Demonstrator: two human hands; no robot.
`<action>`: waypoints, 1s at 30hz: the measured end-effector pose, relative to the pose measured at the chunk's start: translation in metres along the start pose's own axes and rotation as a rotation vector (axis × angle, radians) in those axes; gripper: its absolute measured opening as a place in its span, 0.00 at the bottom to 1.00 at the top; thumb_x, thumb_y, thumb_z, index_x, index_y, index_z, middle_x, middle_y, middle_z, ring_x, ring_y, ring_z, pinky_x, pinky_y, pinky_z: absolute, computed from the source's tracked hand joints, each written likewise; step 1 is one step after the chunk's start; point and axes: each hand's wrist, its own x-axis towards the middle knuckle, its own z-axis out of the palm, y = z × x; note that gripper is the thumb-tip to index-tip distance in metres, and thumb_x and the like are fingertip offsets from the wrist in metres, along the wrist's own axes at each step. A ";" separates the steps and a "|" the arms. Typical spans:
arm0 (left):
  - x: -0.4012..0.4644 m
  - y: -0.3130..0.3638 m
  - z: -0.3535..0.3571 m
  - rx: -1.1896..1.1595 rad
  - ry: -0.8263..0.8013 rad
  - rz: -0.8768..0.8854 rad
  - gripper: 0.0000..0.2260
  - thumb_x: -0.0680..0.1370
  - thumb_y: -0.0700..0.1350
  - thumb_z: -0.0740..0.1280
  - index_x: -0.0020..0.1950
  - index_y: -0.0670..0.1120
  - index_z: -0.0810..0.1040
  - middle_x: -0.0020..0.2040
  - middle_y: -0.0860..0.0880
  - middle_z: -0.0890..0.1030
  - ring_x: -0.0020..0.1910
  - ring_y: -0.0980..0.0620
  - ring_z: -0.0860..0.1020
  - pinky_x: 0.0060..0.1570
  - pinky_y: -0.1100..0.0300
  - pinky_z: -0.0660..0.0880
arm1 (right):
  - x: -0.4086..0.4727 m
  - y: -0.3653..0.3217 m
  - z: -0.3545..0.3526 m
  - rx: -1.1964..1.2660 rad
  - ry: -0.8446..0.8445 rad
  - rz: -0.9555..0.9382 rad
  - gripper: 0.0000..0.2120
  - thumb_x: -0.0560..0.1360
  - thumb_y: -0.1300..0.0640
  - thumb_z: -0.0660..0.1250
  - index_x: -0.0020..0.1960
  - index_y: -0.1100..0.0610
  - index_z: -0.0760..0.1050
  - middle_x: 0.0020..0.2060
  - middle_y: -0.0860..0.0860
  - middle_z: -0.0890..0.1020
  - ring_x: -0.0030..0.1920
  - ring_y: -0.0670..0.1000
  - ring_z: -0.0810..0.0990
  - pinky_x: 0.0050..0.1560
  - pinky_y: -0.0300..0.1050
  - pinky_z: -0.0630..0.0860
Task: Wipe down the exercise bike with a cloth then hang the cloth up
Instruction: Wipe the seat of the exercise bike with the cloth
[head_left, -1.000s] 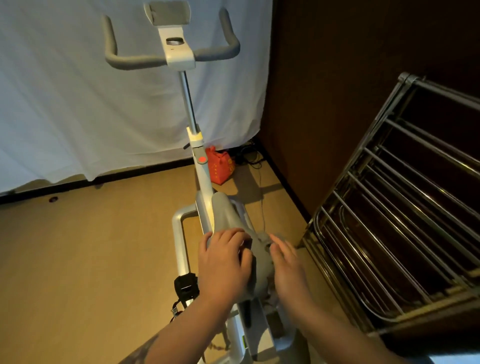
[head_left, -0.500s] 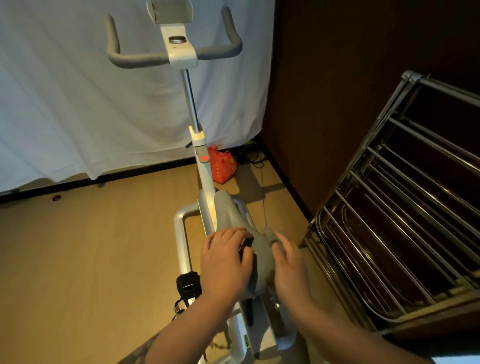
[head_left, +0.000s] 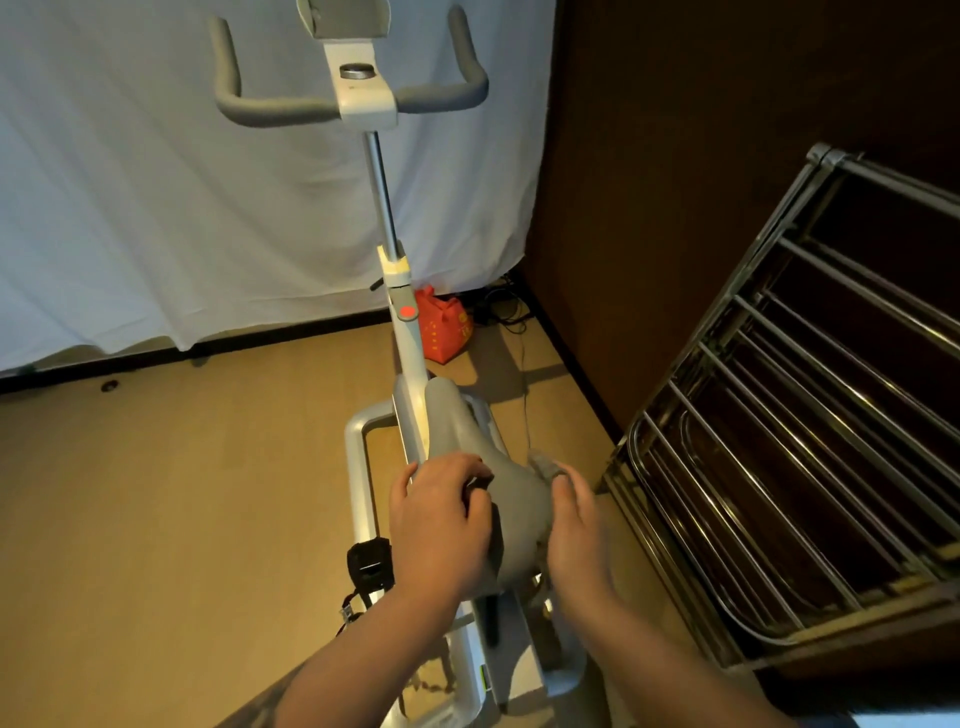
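Note:
A white exercise bike stands in front of me, its grey handlebars at the top and its grey saddle just below my view. My left hand lies curled on the saddle's left side. At the saddle's right edge my right hand grips a small bunched grey cloth, which shows only past my fingertips. The rest of the cloth is hidden under the hand.
A metal drying rack with several bars leans at the right, close to the bike. An orange bag and cables lie by the dark wall corner. A white sheet hangs behind. A black pedal sticks out left.
My right hand has slid with the cloth from the saddle's top to its right edge. My left hand has stayed on the saddle.

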 end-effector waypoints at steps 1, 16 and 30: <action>-0.001 0.000 0.000 0.002 0.001 0.001 0.11 0.75 0.41 0.64 0.48 0.58 0.77 0.49 0.63 0.78 0.50 0.68 0.70 0.68 0.48 0.64 | 0.006 0.003 0.000 0.096 0.013 0.104 0.16 0.82 0.44 0.52 0.67 0.43 0.68 0.62 0.53 0.75 0.57 0.54 0.77 0.55 0.57 0.78; 0.000 0.002 0.000 0.004 0.005 -0.012 0.10 0.75 0.42 0.63 0.50 0.55 0.79 0.48 0.61 0.79 0.50 0.66 0.70 0.68 0.49 0.63 | -0.031 -0.004 0.008 -0.749 -0.099 -0.552 0.26 0.77 0.38 0.32 0.74 0.33 0.44 0.75 0.34 0.49 0.77 0.40 0.43 0.77 0.50 0.47; -0.002 0.004 -0.005 -0.159 0.047 -0.113 0.19 0.75 0.33 0.61 0.49 0.60 0.76 0.45 0.66 0.77 0.53 0.63 0.73 0.64 0.47 0.68 | -0.017 -0.017 -0.012 -0.815 -0.215 -0.691 0.19 0.82 0.47 0.47 0.71 0.38 0.65 0.75 0.36 0.53 0.75 0.38 0.46 0.77 0.47 0.47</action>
